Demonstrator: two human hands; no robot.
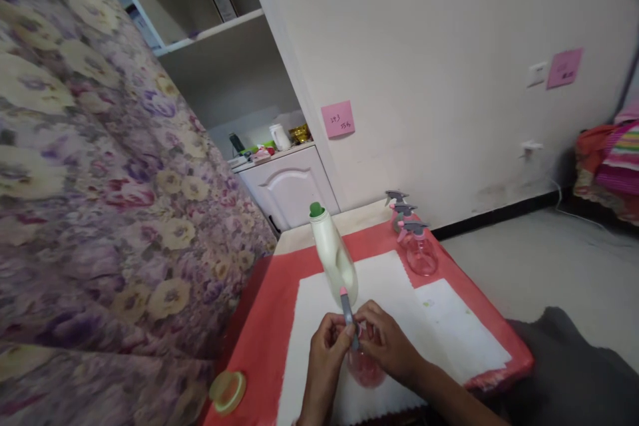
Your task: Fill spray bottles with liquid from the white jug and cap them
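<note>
A clear pinkish spray bottle (367, 371) with a grey and pink trigger head (346, 306) stands on the white cloth in front of me. My left hand (328, 341) pinches the trigger head from the left. From the right, the fingers of my right hand (387, 339) close round the neck just below the head. Both hands partly hide the neck. Right behind them stands a pale green jug (332, 253) with a handle and a green spout at its open top.
Several spray bottles (422, 256) with grey and pink heads stand at the table's back right. White cloths (454, 319) cover part of the red tabletop (259, 306). A yellow-green round lid (227, 392) lies front left, near the flowered curtain (124, 213). The wall is behind.
</note>
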